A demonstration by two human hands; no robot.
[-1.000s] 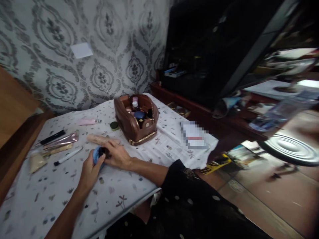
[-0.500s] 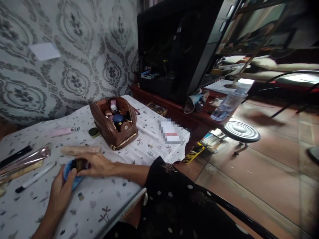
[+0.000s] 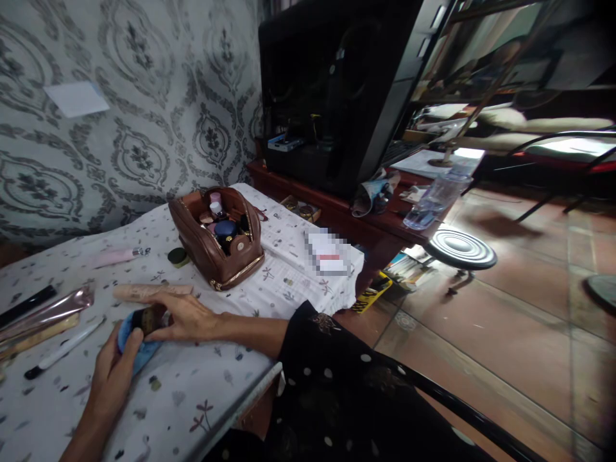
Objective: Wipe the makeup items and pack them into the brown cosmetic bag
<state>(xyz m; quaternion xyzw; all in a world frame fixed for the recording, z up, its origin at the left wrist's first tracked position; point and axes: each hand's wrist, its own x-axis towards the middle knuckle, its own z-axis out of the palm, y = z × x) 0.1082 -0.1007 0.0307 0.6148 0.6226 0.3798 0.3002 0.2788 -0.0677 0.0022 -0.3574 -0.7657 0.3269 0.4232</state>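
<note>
**Open near, crowded beyond**

Passable across worktop, right hand to near edge. Blocked just past that hand by beige tube, then green disc and brown bag. Hemmed left of left hand by white stick. Passable between bag and pixelated white item.

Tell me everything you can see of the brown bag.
The bag looks like brown leather, with gold-toned zips and a round snap. It stands open on the patterned cloth, mouth facing up, holding small items, including a blue round one. A dark green disc sits beside it; neither the left hand nor the right hand touches it.
</note>
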